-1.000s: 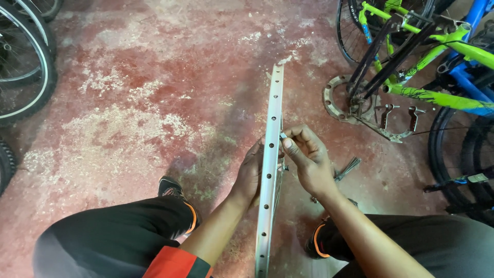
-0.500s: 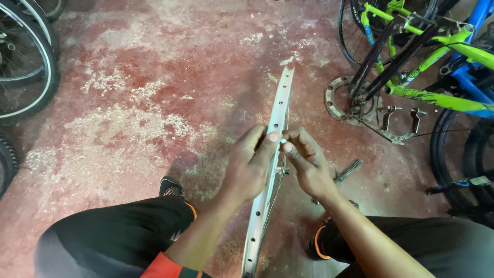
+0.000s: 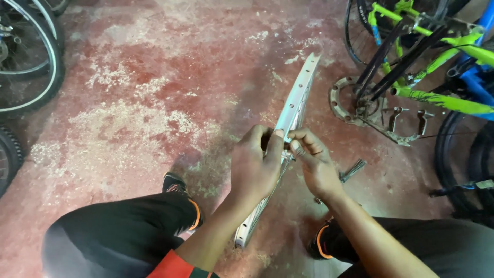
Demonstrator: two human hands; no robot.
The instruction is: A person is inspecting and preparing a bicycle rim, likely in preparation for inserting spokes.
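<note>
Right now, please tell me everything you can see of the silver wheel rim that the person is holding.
The rim is a bare hoop of silver metal, seen almost edge-on, with a row of small holes along its inner face. It has no tyre; whether any spokes are fitted is hard to tell. It stands tilted between the person's knees, with its top leaning away to the right. The left hand grips it from the left, and the right hand pinches at it beside a hole. Its lower end nears the red floor.

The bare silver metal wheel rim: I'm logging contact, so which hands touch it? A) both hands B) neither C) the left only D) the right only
A: the left hand wraps the bare silver metal wheel rim while the right hand pinches at its edge.
</note>
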